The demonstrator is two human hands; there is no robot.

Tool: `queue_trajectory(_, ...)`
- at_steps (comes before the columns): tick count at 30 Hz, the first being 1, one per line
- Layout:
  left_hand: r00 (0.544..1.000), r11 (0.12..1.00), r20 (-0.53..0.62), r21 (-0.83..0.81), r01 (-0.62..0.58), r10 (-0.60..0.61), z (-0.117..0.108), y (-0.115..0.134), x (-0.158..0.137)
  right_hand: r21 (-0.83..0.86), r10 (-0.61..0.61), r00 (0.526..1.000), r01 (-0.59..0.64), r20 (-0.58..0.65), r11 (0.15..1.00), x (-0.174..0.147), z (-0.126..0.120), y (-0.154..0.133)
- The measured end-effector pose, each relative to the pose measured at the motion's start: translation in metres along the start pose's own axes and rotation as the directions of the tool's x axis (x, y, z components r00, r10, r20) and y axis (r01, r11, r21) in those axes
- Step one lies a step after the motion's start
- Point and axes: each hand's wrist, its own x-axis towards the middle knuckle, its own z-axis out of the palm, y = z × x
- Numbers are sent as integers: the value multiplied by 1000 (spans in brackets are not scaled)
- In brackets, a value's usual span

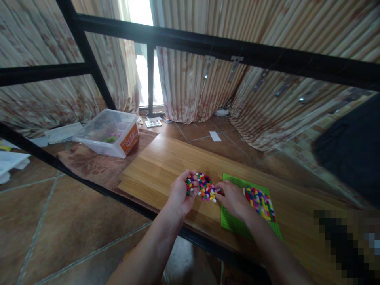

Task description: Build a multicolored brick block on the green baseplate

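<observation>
A pile of small coloured toy bricks (pixel 206 186) lies loose on a wooden board. At its left side, my left hand (pixel 180 194) is cupped, its fingers curled round several bricks that show in the palm. My right hand (pixel 233 198) reaches over the left part of a green baseplate (pixel 228 223), with thumb and fingers pinched at the right edge of the pile. A dark red brick seems to be between those fingertips, though it is very small. On the baseplate's right part sits a block of joined multicoloured bricks (pixel 259 202), partly behind my right forearm.
A clear plastic bin (pixel 102 148) with an orange label and a few pieces inside stands on a brown cloth (pixel 86 166) at the left. Black metal bars (pixel 190 37) cross above and in front. Curtains (pixel 192 87) hang behind. White paper (pixel 215 136) lies on the tiled floor.
</observation>
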Motion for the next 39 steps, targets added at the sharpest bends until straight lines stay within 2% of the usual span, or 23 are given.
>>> queue_trajectory(9,998,998,-66,58,-14,18,1,-7,1,20,7,997,-6,-73,1000,2,4,5)
queue_trajectory(13,995,996,-102,83,-13,22,3,-11,1,-33,7,999,-8,-42,999,2,-1,0)
queue_trajectory(19,996,994,-86,108,-3,12,4,-14,-1,-89,-8,1000,7,-10,996,6,-6,-5)
queue_trajectory(25,993,993,-110,114,-22,35,4,-15,1,211,1,999,10,-53,977,6,-4,14)
queue_trajectory(27,991,994,-130,111,-24,39,4,-17,2,378,-10,996,41,-84,925,3,-9,14)
queue_trajectory(30,991,996,-135,88,-11,23,4,-21,4,609,-50,992,112,-118,785,-4,-21,-2)
queue_trajectory(32,996,999,-86,46,12,-8,4,-24,6,675,-87,989,144,-118,723,-9,-29,-21)
queue_trajectory(35,997,997,29,-40,73,-72,5,-27,9,708,-113,985,173,-131,685,-15,-36,-44)
queue_trajectory(37,992,989,60,-98,115,-110,6,-28,10,716,-71,978,193,-196,670,-19,-37,-49)
queue_trajectory(39,992,979,22,-160,130,-128,6,-24,10,681,18,949,212,-314,701,-24,-34,-42)
